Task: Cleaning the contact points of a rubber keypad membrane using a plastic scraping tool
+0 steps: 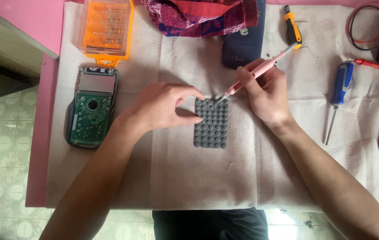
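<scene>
Bright even daylight, soft shadows under hands, sharp focus, slight edge distortion.

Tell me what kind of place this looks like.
Probably a home electronics repair bench. A cloth-covered table holds an opened device with a bare circuit board, an orange bit case, and screwdrivers.

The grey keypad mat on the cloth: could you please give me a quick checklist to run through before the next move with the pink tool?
1. Grey keypad mat lies flat on the white cloth: ok.
2. Left hand steadies the mat's upper left edge: ok.
3. Right hand grips the pink tool: ok.
4. Tool tip meets the mat's top edge: ok.
5. Anything caught at the tip: cannot tell.
6. Opened device with green circuit board lies apart, left of the hands: ok.
</scene>
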